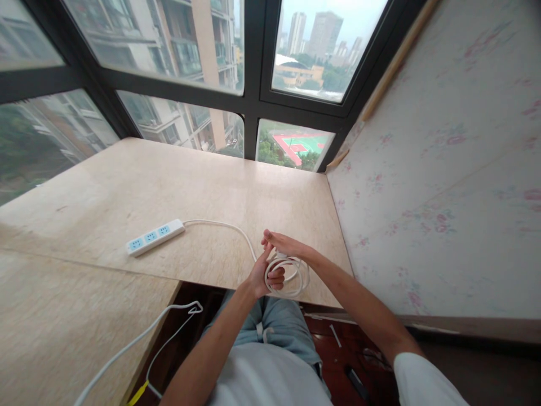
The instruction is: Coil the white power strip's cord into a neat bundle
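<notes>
A white power cord (pixel 298 290) is gathered in loose loops in front of my body, over the front edge of the stone sill. My left hand (pixel 264 276) is closed around the loops, its curled fingers showing through the coil. Just above it, my right hand (pixel 287 243) is bent over the top of the coil, fingertips close to my left thumb; white cord shows beneath its palm. From the coil the cord runs in an arc to a white power strip (pixel 155 237) with blue sockets, which lies on the sill to the left.
The beige stone sill (pixel 211 186) runs up to dark-framed windows. On the right is a flowered wall (pixel 443 169). Another white cable (pixel 127 347) with a yellow tag (pixel 137 393) lies over the left slab's edge. A dark object (pixel 357 383) is on the reddish floor.
</notes>
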`<state>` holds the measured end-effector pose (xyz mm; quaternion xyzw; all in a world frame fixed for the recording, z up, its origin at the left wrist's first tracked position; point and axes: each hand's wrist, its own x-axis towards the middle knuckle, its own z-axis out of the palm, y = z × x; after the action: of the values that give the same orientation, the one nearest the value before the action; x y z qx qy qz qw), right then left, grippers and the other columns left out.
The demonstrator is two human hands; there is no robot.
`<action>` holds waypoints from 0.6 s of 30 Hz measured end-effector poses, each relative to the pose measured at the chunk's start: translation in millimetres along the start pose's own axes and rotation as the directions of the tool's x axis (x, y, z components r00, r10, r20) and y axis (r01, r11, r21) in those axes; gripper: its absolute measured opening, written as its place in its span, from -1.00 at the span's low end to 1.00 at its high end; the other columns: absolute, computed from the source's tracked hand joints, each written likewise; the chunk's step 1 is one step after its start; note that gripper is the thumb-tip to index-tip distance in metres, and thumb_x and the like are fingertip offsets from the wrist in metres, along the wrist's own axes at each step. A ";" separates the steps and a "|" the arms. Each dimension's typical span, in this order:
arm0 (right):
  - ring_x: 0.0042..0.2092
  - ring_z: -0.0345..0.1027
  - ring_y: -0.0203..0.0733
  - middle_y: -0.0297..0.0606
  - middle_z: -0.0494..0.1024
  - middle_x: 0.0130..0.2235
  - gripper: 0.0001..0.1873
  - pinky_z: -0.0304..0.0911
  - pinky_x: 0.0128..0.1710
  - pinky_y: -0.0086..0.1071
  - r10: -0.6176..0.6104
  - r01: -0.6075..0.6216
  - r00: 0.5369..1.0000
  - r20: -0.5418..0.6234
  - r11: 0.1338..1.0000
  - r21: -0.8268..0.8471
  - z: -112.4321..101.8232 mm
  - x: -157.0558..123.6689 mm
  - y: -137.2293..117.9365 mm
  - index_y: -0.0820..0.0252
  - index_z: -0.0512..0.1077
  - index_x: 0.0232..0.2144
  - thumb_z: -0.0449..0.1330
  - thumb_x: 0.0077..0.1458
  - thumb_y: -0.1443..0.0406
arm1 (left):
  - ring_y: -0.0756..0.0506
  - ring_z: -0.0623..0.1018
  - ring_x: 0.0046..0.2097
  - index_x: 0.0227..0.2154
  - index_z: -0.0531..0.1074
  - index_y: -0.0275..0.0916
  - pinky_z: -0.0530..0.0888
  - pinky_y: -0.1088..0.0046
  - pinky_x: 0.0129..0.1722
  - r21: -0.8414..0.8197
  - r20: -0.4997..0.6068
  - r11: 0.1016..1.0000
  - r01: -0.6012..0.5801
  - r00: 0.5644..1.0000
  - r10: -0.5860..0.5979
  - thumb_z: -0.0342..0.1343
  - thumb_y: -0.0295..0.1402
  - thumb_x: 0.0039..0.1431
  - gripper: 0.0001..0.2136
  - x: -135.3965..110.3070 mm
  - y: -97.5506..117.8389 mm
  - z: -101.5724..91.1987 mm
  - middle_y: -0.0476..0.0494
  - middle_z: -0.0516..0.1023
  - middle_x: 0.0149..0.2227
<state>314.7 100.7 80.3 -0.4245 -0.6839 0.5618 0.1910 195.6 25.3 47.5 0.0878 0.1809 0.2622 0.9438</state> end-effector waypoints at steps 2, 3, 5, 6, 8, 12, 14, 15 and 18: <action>-0.31 0.31 -0.22 -0.23 0.47 -0.35 -0.11 0.23 -0.28 -0.37 0.018 -0.019 0.999 -0.038 0.999 -0.026 3.4 0.3 2.1 0.25 0.43 -0.31 -0.19 -0.08 -0.39 | 0.11 -0.03 -0.75 -0.54 0.43 -0.31 0.11 0.53 -0.69 -0.007 0.018 1.000 0.009 1.000 -0.008 -0.23 0.18 0.20 -0.36 2.2 -2.1 -2.9 0.11 0.05 -0.77; -0.30 0.31 -0.21 -0.21 0.47 -0.33 -0.11 0.22 -0.26 -0.36 0.023 -0.024 0.999 -0.034 0.999 -0.039 4.6 0.1 2.6 0.26 0.42 -0.27 -0.21 -0.07 -0.38 | 0.11 -0.01 -0.76 -0.60 0.39 -0.30 0.10 0.53 -0.70 -0.017 0.026 1.000 0.005 1.000 -0.005 -0.21 0.18 0.19 -0.37 3.2 -3.0 -4.4 0.10 0.08 -0.77; -0.27 0.32 -0.19 -0.18 0.46 -0.28 -0.08 0.22 -0.22 -0.32 0.020 -0.020 1.000 -0.001 0.997 -0.068 6.5 -1.1 2.4 0.25 0.40 -0.21 -0.25 -0.07 -0.38 | 0.11 0.02 -0.77 -0.67 0.31 -0.28 0.09 0.53 -0.72 -0.038 0.032 0.999 -0.011 0.999 0.012 -0.18 0.18 0.18 -0.39 4.9 -4.4 -7.3 0.06 0.14 -0.77; -0.25 0.32 -0.17 -0.17 0.45 -0.26 -0.07 0.23 -0.20 -0.30 0.016 -0.015 1.000 0.013 0.997 -0.073 7.3 -1.7 2.0 0.25 0.38 -0.18 -0.26 -0.07 -0.38 | 0.11 0.04 -0.78 -0.68 0.29 -0.28 0.08 0.53 -0.73 -0.042 0.029 0.999 -0.016 0.999 0.017 -0.15 0.15 0.19 -0.41 5.6 -4.7 -8.6 0.05 0.17 -0.77; -0.18 0.33 -0.12 -0.14 0.44 -0.21 -0.07 0.23 -0.14 -0.24 0.004 -0.003 1.000 0.018 0.998 -0.064 9.0 -2.5 1.6 0.23 0.36 -0.14 -0.26 -0.08 -0.38 | 0.10 0.06 -0.79 -0.66 0.31 -0.28 0.08 0.54 -0.74 -0.034 0.015 0.999 -0.017 1.000 0.018 -0.10 0.06 0.22 -0.47 7.0 -4.6 -10.9 0.05 0.20 -0.77; -0.04 0.32 -0.06 -0.09 0.44 -0.11 -0.09 0.20 0.00 -0.15 -0.033 0.033 0.999 -0.022 0.999 0.017 7.1 -0.1 3.2 0.20 0.33 -0.02 -0.24 -0.03 -0.36 | 0.10 0.06 -0.80 -0.53 0.42 -0.30 0.08 0.55 -0.75 -0.025 0.033 0.999 -0.041 0.999 0.042 -0.09 -0.06 0.23 -0.57 9.7 -2.5 -13.8 0.07 0.23 -0.76; 0.00 0.31 -0.05 -0.08 0.44 -0.07 -0.08 0.18 0.05 -0.12 -0.069 0.071 0.997 -0.045 0.997 0.039 -1.5 0.3 4.5 0.20 0.31 0.04 -0.23 -0.01 -0.35 | 0.10 0.05 -0.80 -0.43 0.47 -0.31 0.08 0.55 -0.75 -0.047 0.066 0.997 -0.055 0.996 0.058 -0.09 -0.05 0.22 -0.58 9.7 -0.6 -15.4 0.09 0.23 -0.76; 0.03 0.30 -0.05 -0.07 0.44 -0.05 -0.08 0.16 0.08 -0.11 -0.094 0.096 0.994 -0.046 0.995 0.030 -8.4 -0.9 5.5 0.20 0.31 0.07 -0.21 0.00 -0.34 | 0.10 0.04 -0.80 -0.37 0.49 -0.31 0.08 0.55 -0.75 -0.060 0.080 0.996 -0.059 0.995 0.064 -0.08 -0.04 0.21 -0.58 9.0 0.5 -16.4 0.11 0.22 -0.76; 0.13 0.24 0.00 -0.01 0.39 0.08 -0.09 0.07 0.16 -0.08 -0.131 0.133 0.990 0.050 0.990 -0.046 -35.0 -12.9 11.5 0.20 0.24 0.17 -0.05 0.00 -0.30 | 0.11 0.03 -0.79 -0.28 0.50 -0.32 0.07 0.55 -0.74 -0.103 0.105 0.992 -0.078 0.990 0.089 -0.08 -0.04 0.21 -0.57 4.7 4.0 -20.1 0.13 0.20 -0.76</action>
<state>352.1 111.8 82.8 -0.3696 -0.7283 0.5408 0.2014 189.8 32.6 28.7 0.0628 0.1121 0.3050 0.9436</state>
